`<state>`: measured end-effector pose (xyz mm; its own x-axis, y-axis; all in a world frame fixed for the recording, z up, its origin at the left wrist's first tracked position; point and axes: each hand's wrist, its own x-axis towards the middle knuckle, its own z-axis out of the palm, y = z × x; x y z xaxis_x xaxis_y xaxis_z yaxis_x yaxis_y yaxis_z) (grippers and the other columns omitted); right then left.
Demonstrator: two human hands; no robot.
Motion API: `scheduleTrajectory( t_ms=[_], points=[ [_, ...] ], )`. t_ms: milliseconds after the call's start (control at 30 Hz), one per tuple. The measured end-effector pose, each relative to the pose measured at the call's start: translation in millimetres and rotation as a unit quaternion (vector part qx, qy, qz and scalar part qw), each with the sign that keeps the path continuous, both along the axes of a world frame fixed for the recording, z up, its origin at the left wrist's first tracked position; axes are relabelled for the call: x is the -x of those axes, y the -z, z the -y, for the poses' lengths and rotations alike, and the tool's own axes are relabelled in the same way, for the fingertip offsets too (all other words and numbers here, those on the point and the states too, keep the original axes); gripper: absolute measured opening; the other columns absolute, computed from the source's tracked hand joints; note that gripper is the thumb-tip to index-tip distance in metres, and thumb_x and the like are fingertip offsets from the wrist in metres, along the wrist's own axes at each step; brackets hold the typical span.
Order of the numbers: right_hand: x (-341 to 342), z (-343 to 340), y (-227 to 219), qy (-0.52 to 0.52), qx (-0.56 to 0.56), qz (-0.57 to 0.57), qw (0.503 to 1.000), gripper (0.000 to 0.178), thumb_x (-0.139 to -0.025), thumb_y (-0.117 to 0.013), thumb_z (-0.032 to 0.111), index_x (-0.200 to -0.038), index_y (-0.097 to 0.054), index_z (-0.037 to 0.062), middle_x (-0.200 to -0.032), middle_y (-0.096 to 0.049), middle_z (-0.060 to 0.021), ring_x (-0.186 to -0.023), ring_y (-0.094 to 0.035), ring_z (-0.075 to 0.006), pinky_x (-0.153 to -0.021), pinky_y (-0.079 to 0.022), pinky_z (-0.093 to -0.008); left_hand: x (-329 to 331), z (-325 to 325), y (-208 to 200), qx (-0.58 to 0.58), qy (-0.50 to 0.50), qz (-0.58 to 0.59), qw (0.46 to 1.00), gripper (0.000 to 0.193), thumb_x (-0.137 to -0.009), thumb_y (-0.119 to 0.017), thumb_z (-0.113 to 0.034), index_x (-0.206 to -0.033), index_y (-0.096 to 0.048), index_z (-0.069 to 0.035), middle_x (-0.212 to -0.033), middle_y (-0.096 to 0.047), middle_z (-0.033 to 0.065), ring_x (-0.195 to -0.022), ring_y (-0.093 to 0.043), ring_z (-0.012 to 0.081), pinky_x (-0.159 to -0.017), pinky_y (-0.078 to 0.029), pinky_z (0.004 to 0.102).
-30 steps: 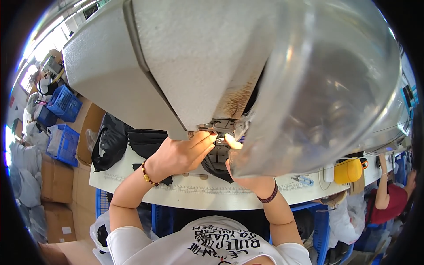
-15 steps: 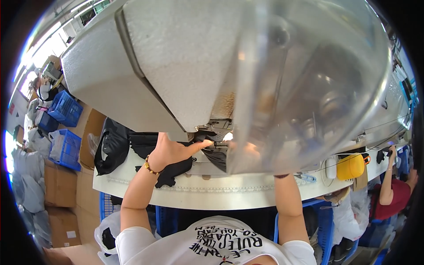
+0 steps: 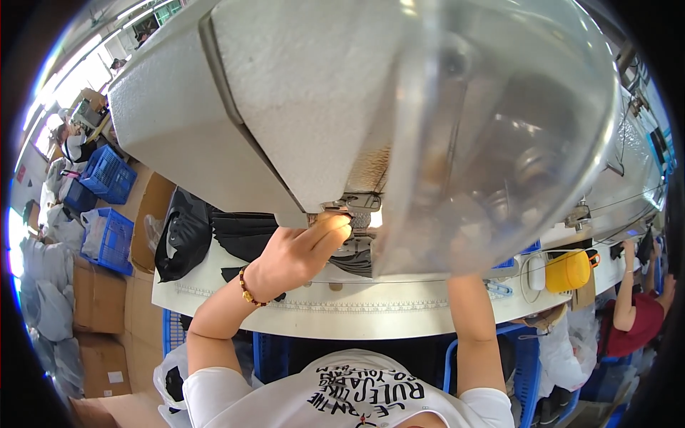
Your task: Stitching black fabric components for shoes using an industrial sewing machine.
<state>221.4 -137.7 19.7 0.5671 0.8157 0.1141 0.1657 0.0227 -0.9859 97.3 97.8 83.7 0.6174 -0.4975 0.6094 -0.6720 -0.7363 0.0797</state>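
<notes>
Your left hand (image 3: 296, 253) rested curled, fingers pressed at the metal presser-foot assembly (image 3: 354, 208) under the grey-white sewing machine head (image 3: 285, 107), pinching dark fabric (image 3: 246, 235) that lay on the white table (image 3: 357, 314). Your right hand was hidden behind the machine's clear rounded guard (image 3: 499, 143); its grip cannot be told. Judged step: positioning the fabric at the needle. The next move would call for aligned edges and clear fingers.

Dark fabric piece (image 3: 242, 239) spread flat on the white bench (image 3: 371, 314), near its middle, one end running under the metal presser foot (image 3: 354, 207) of a large grey sewing machine (image 3: 300, 100), left hand's (image 3: 296, 253) fingertips touching the foot
</notes>
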Motion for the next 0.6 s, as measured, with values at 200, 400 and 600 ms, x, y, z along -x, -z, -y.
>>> scheduleTrajectory(
  t_ms=[200,400,600],
  points=[
    [40,-14,7,0.104,0.002,0.038,0.994,0.048,-0.092,-0.044,0.027,-0.13,-0.036,-0.0012,-0.126,-0.047,-0.015,-0.114,-0.048,-0.0259,-0.098,-0.039,-0.0373,1,2,3,-0.041,0.008,0.091,0.995,0.023,-0.065,-0.061,0.001,-0.088,-0.059,0.002,-0.101,-0.062,0.0137,-0.064,-0.06,0.015,-0.048,-0.044,0.0239],
    [50,-10,-6,0.039,0.09,0.1,0.99,0.048,-0.094,-0.043,0.027,-0.131,-0.035,-0.0019,-0.127,-0.046,-0.0154,-0.115,-0.047,-0.0262,-0.1,-0.038,-0.038,1,1,12,0.023,0.001,0.076,0.997,0.024,-0.065,-0.062,0.001,-0.089,-0.061,0.001,-0.102,-0.062,0.0129,-0.057,-0.055,0.0137,-0.047,-0.043,0.0237],
    [46,0,-27,0.107,0.086,0.308,0.941,0.038,-0.089,-0.049,0.022,-0.12,-0.044,0.0,-0.117,-0.052,-0.0148,-0.107,-0.05,-0.0281,-0.096,-0.038,-0.0398,-2,6,17,0.064,-0.017,0.09,0.994,0.019,-0.064,-0.064,0.003,-0.082,-0.061,-0.001,-0.099,-0.063,0.01,-0.044,-0.047,0.011,-0.041,-0.04,0.023]
  ],
)
